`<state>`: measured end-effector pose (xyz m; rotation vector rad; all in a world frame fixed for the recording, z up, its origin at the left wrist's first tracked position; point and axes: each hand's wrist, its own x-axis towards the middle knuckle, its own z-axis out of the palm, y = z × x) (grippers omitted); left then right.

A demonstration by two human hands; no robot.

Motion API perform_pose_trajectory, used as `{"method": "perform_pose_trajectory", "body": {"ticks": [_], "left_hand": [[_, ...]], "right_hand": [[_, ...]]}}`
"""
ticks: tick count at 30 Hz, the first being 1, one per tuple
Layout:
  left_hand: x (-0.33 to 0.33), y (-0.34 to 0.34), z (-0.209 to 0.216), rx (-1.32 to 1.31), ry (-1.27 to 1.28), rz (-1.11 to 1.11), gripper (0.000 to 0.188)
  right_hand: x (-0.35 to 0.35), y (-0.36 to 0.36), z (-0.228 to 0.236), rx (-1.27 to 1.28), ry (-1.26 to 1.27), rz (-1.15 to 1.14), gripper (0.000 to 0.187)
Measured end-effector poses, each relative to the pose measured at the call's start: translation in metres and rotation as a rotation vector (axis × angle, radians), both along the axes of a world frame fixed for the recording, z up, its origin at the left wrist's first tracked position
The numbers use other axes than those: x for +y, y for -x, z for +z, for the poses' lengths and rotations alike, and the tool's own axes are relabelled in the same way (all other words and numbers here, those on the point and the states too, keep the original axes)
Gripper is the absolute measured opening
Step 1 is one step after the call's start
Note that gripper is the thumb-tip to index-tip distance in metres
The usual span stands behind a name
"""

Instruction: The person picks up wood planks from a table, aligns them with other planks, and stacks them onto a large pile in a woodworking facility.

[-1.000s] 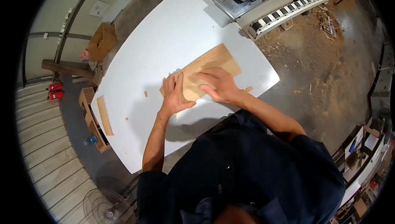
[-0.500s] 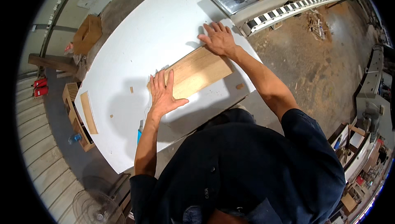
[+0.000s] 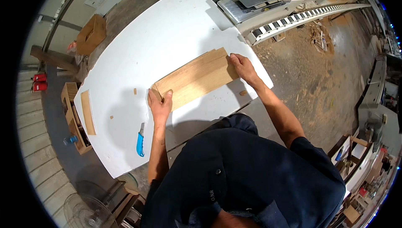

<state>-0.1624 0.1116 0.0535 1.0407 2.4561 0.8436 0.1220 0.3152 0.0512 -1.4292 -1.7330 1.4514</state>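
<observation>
Pale wooden boards (image 3: 197,78), thin and stacked slightly out of line, lie slantwise on a white tabletop (image 3: 167,31). My left hand (image 3: 160,107) grips their left end, thumb on top and fingers around the edge. At the opposite end, my right hand (image 3: 246,69) is closed on the short edge with the thumb above; its other fingers are partly hidden. Left of my left forearm rests a blue-handled utility knife (image 3: 140,142) with its blade out.
A narrow wood strip (image 3: 88,113) lies at the table's left edge. Small wood chips (image 3: 135,91) dot the top. Beyond the far right edge stands a machine (image 3: 251,2) with a roller track (image 3: 293,22). A fan (image 3: 88,215) is at lower left, a cardboard box (image 3: 91,34) at upper left.
Both hands went from lying spread on the boards to gripping their two ends. My right hand moved right and nearer. My left forearm shifted right, uncovering the utility knife.
</observation>
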Motion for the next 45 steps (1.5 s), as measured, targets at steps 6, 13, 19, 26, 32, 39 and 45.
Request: {"method": "perform_pose_trajectory", "body": {"ticks": [6,13,19,26,32,39,45], "left_hand": [[0.007,-0.008,0.014,-0.570,-0.227,0.142,0.049],[0.009,-0.013,0.015,-0.552,-0.269,0.161,0.046],[0.003,-0.004,0.006,-0.650,-0.329,0.190,0.042],[0.002,-0.002,0.000,-0.703,-0.348,0.186,0.040],[-0.003,0.005,0.003,-0.715,-0.275,0.173,0.040],[-0.006,0.010,0.003,-0.795,-0.251,0.211,0.043],[0.010,0.016,0.019,-0.609,-0.170,0.099,0.065]], "right_hand": [[-0.006,0.034,-0.002,-0.086,-0.052,0.072,0.033],[-0.011,0.039,-0.019,-0.080,-0.218,-0.014,0.025],[-0.010,0.040,-0.004,-0.003,-0.082,0.020,0.032],[-0.009,0.035,-0.005,-0.010,-0.036,0.044,0.038],[-0.012,0.035,-0.012,0.024,-0.107,-0.020,0.034],[-0.013,0.037,-0.004,0.092,0.015,-0.048,0.032],[-0.003,0.025,-0.001,0.083,0.123,0.030,0.036]]}}
